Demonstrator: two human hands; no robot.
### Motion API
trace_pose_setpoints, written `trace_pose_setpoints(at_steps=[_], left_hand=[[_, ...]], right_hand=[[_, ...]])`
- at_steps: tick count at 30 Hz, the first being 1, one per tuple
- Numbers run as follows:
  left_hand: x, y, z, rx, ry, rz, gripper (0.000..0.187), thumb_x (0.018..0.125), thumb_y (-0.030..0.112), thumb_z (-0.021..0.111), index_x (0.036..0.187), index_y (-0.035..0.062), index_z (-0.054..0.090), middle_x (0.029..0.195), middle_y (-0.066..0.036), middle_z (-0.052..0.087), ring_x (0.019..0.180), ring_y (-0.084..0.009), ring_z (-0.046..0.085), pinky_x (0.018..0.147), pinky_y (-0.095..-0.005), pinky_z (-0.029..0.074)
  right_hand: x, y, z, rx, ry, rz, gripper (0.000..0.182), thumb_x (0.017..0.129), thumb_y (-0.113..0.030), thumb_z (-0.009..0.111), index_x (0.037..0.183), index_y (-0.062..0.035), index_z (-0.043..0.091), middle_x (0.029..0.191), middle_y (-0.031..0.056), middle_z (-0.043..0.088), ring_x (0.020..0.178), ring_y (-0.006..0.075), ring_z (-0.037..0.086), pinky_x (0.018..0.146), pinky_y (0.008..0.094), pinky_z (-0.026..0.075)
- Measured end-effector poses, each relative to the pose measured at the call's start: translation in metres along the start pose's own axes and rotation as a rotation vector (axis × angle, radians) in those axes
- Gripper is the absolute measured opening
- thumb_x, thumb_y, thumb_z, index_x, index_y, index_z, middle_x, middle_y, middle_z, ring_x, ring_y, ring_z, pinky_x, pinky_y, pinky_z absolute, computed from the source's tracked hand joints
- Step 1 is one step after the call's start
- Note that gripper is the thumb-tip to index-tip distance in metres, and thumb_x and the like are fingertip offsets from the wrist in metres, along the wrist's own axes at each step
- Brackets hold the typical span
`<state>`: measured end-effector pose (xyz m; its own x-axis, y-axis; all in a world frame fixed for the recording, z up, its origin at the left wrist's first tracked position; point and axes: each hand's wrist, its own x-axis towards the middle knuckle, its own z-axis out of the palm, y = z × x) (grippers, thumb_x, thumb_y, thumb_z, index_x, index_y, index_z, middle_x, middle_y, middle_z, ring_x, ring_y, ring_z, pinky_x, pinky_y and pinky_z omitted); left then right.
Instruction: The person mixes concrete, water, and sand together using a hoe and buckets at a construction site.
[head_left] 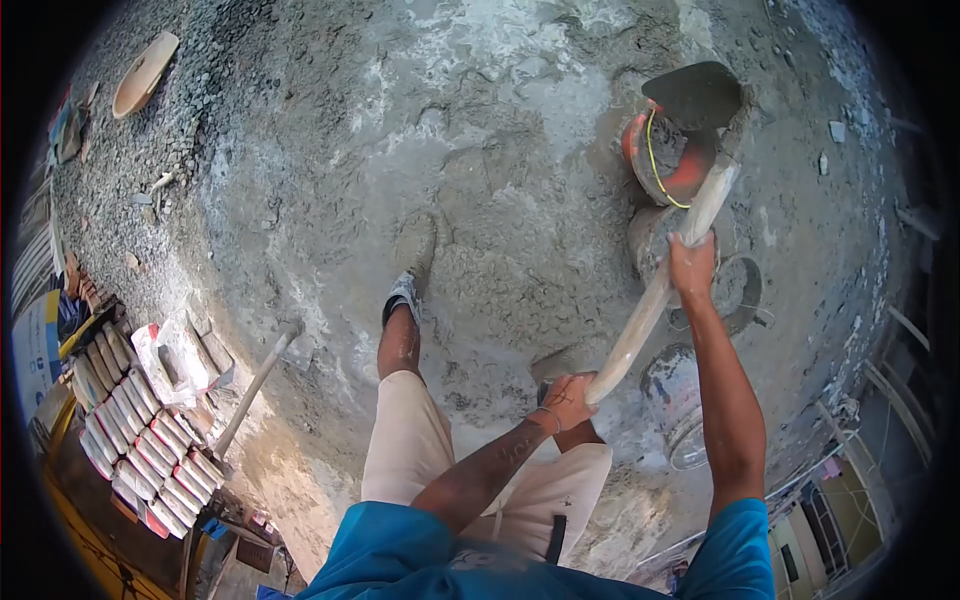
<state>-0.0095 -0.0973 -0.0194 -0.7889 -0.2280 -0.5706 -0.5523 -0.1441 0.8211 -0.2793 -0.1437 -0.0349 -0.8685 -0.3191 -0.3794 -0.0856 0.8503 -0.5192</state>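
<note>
Both hands hold a shovel whose pale wooden handle (637, 325) slants up to the right. My left hand (568, 400) is wrapped round the handle's lower end, near my leg. Further up the shaft, my right hand (692, 265) grips it with closed fingers. The dark shovel blade (700, 92) overlaps the upper side of an orange-red bucket (632, 150) with a yellow handle. Part of that bucket's rim is hidden behind the blade. Wet grey concrete mix (500, 240) spreads over the ground around my feet.
Several grey-coated buckets, one a pale bucket (672, 385), stand right of the handle. A long-handled tool (255, 395) lies at left, near stacked bags (150, 450) and a torn white bag (175, 360). Gravel (230, 90) and a shallow basin (146, 74) are at upper left.
</note>
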Motion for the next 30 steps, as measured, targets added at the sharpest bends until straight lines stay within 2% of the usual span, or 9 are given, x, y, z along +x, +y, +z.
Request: trace_pose_setpoints(at_steps=[3, 8, 10, 11, 18, 20, 21, 24, 30], left_hand=[[-0.007, 0.034, 0.020, -0.135, -0.022, -0.138, 0.044, 0.060, 0.015, 0.065, 0.098, 0.0003, 0.052, 0.084, -0.020, 0.057, 0.081, -0.0334, 0.055, 0.075, -0.0370, 0.042], [0.023, 0.022, 0.072, -0.381, 0.008, -0.253, 0.033, 0.064, 0.014, 0.063, 0.090, -0.0025, 0.052, 0.072, -0.013, 0.056, 0.069, -0.0187, 0.054, 0.065, -0.0297, 0.043], [0.001, 0.001, 0.098, -0.593, 0.144, -0.259, 0.038, 0.062, 0.019, 0.066, 0.093, -0.0009, 0.054, 0.076, -0.015, 0.059, 0.070, -0.0258, 0.057, 0.063, -0.0347, 0.044], [-0.023, -0.022, 0.101, -0.302, 0.107, -0.368, 0.038, 0.063, 0.022, 0.066, 0.091, -0.0001, 0.055, 0.075, -0.014, 0.058, 0.069, -0.0254, 0.057, 0.061, -0.0352, 0.044], [-0.123, 0.015, 0.070, -0.312, -0.205, -0.729, 0.039, 0.065, 0.020, 0.064, 0.095, -0.0009, 0.054, 0.081, -0.016, 0.060, 0.076, -0.0234, 0.059, 0.068, -0.0306, 0.047], [-0.146, 0.016, 0.064, -0.407, -0.058, -0.678, 0.028, 0.069, 0.015, 0.061, 0.088, -0.0040, 0.052, 0.072, -0.009, 0.058, 0.062, -0.0127, 0.055, 0.055, -0.0283, 0.044], [-0.148, 0.017, 0.060, -0.477, -0.151, -0.838, 0.027, 0.071, 0.014, 0.061, 0.088, -0.0048, 0.052, 0.073, -0.008, 0.057, 0.062, -0.0114, 0.054, 0.055, -0.0261, 0.044], [-0.141, 0.045, 0.053, -0.414, -0.151, -0.753, 0.027, 0.072, 0.013, 0.061, 0.090, -0.0045, 0.050, 0.070, -0.006, 0.055, 0.060, -0.0095, 0.052, 0.053, -0.0242, 0.044], [-0.078, 0.145, 0.008, -0.771, -0.259, -0.504, 0.026, 0.079, 0.020, 0.055, 0.092, -0.0003, 0.045, 0.066, -0.002, 0.049, 0.055, -0.0075, 0.048, 0.050, -0.0222, 0.041]], right_hand=[[-0.013, -0.043, 0.021, 0.277, -0.246, 0.022, 0.040, 0.069, -0.004, 0.057, 0.099, 0.0026, 0.031, 0.071, 0.0140, 0.050, 0.049, 0.0187, 0.056, 0.040, 0.0285, 0.044], [0.004, 0.023, 0.102, -0.316, -0.266, -0.139, 0.053, 0.068, -0.015, 0.059, 0.107, 0.0035, 0.029, 0.087, 0.0283, 0.054, 0.078, 0.0385, 0.057, 0.069, 0.0403, 0.047], [-0.010, 0.055, 0.113, -0.295, -0.346, -0.001, 0.054, 0.067, -0.015, 0.060, 0.108, 0.0044, 0.029, 0.090, 0.0296, 0.053, 0.085, 0.0398, 0.054, 0.074, 0.0405, 0.044], [-0.026, 0.073, 0.119, -0.286, -0.416, 0.136, 0.056, 0.067, -0.016, 0.060, 0.108, 0.0053, 0.028, 0.093, 0.0309, 0.052, 0.092, 0.0410, 0.051, 0.079, 0.0407, 0.042], [-0.141, 0.135, 0.120, -0.248, -0.551, 0.367, 0.062, 0.065, -0.015, 0.062, 0.111, 0.0090, 0.028, 0.099, 0.0301, 0.051, 0.093, 0.0381, 0.052, 0.079, 0.0378, 0.043], [-0.167, 0.140, 0.134, -0.154, -0.662, 0.528, 0.064, 0.066, -0.016, 0.062, 0.113, 0.0099, 0.027, 0.100, 0.0290, 0.051, 0.094, 0.0377, 0.052, 0.079, 0.0373, 0.044], [-0.167, 0.138, 0.138, -0.139, -0.662, 0.532, 0.064, 0.066, -0.016, 0.062, 0.113, 0.0099, 0.027, 0.100, 0.0290, 0.051, 0.094, 0.0377, 0.052, 0.079, 0.0373, 0.044], [-0.168, 0.128, 0.125, -0.189, -0.699, 0.595, 0.055, 0.067, -0.016, 0.061, 0.107, 0.0110, 0.035, 0.097, 0.0283, 0.052, 0.094, 0.0375, 0.052, 0.080, 0.0362, 0.044], [-0.112, 0.102, 0.084, 0.141, -0.915, 0.678, 0.023, 0.071, -0.014, 0.053, 0.081, 0.0073, 0.052, 0.071, 0.0190, 0.057, 0.060, 0.0278, 0.059, 0.053, 0.0364, 0.047]])
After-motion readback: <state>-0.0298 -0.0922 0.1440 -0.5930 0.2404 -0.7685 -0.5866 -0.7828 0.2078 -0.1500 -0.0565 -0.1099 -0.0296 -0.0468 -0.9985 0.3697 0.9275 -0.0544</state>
